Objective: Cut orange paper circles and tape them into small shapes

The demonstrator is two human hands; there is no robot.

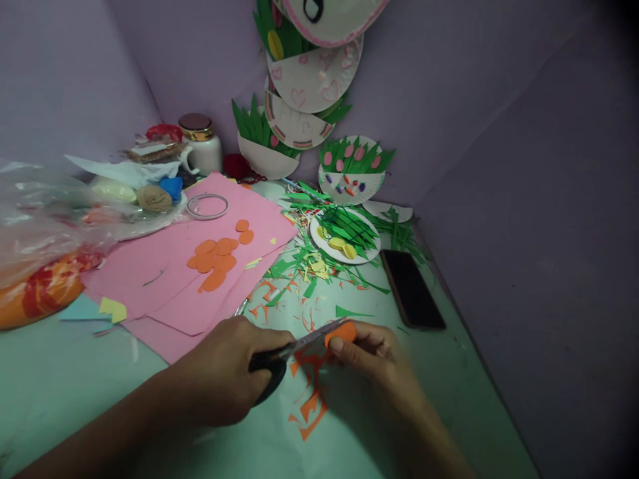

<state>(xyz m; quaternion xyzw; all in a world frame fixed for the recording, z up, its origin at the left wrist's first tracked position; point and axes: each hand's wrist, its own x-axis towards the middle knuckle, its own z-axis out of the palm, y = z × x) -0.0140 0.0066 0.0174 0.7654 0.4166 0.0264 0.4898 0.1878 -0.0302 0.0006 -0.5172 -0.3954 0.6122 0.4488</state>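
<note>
My left hand point(234, 372) is closed round the black handles of a pair of scissors point(272, 366), whose blades point right. Between the thumb and fingers of my right hand point(372, 352) is a small piece of orange paper point(344, 332), its edge against the blades. Orange paper scraps point(312, 406) lie on the table under the scissors. Farther back, several rounded orange cut-outs point(214, 256) are heaped on sheets of pink paper point(174, 293).
A dark phone point(412, 289) lies at the right. Green strips and yellow ovals fill a paper plate point(319, 233) among scattered clippings. Decorated plates point(352, 189) lean against the wall. At the left are plastic bags point(44, 266), a tape ring point(207, 218) and a white jar point(206, 156).
</note>
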